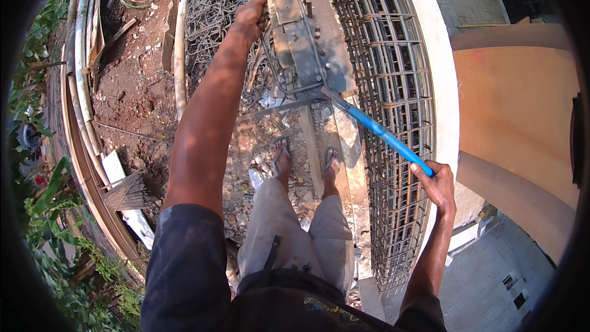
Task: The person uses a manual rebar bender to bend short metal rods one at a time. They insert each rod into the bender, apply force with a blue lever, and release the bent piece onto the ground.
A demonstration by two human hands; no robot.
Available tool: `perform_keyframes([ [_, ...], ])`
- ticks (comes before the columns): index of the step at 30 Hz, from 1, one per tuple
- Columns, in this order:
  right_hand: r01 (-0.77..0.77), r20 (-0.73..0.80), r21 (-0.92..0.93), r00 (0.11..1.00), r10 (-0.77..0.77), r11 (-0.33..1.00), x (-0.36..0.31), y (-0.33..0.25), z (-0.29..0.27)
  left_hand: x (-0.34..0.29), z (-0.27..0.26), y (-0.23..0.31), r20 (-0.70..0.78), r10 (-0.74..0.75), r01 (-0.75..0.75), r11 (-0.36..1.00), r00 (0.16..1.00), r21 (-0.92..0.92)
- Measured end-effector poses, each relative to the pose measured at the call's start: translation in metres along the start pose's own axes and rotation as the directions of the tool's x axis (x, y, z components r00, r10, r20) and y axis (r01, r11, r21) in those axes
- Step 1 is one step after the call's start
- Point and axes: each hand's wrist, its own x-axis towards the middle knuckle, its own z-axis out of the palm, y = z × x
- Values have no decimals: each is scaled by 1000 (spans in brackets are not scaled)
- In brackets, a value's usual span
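My left hand (253, 13) is closed around the far left corner of a rectangular steel rebar stirrup (311, 38). The stirrup lies over a wooden bench (336, 55) fitted with short upright metal pegs. My right hand (435, 183) grips the end of a blue-handled rebar bending bar (384, 134). From that hand the bar slants away to the left, and its dark metal head (330, 93) meets the stirrup's near right corner. Whether the head is hooked over the rod there, I cannot tell.
Left of the bench lies a tangled heap of bent stirrups (215, 24). A long rebar cage (393, 67) runs along the right, beside a white ledge (444, 86). Bamboo poles (80, 67) and a bundle of thin rods (126, 192) lie farther left. Rubble (243, 166) surrounds my sandalled feet.
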Motion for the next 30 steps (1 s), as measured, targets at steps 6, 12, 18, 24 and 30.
perform_keyframes([
  [6, 196, 87, -180, 979, -183, 964, 69, -5, -62, 4, 0, -8, -95, 59, -64, 996, 994, -54],
  [12, 267, 166, -167, 956, -240, 949, 97, -15, -85, 14, -8, -17, -49, 114, -115, 993, 992, -27],
  [18, 233, 52, -161, 972, -228, 959, 85, 11, -43, 26, -9, -23, -69, 136, -136, 991, 988, 2],
  [24, 199, -4, -156, 979, -203, 967, 86, 15, -40, 11, 6, -18, -172, 64, -64, 998, 983, 4],
  [30, 126, -93, -151, 986, -141, 980, 71, 9, -31, 10, 17, -31, -421, 274, -294, 956, 865, 20],
])
